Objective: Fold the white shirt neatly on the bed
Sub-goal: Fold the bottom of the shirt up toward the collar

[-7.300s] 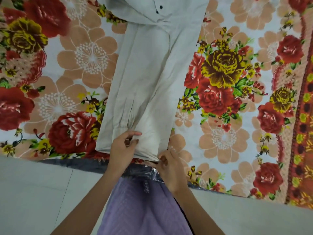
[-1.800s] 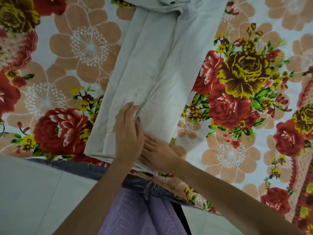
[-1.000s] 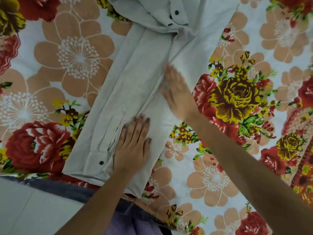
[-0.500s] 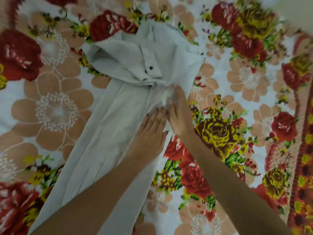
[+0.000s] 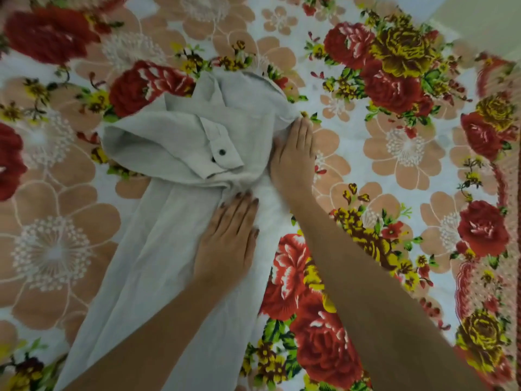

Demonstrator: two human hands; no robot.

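- The left hand (image 5: 225,238) lies flat with straight fingers, pressing the white shirt (image 5: 158,249). The right hand (image 5: 293,156) presses flat on its far right edge.
- The step seems to be smoothing the long folded strip lying on the bed (image 5: 408,142).
- Next: flatten the far end, then fold crosswise.
- The buttoned cuff (image 5: 222,153) lies rumpled on top, in the way.

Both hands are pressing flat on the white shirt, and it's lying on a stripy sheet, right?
Not quite. The sheet isn't stripy: the head view shows it covered in big red, yellow and peach flowers. The rest is right: the left hand and right hand press flat on the shirt lying on it.
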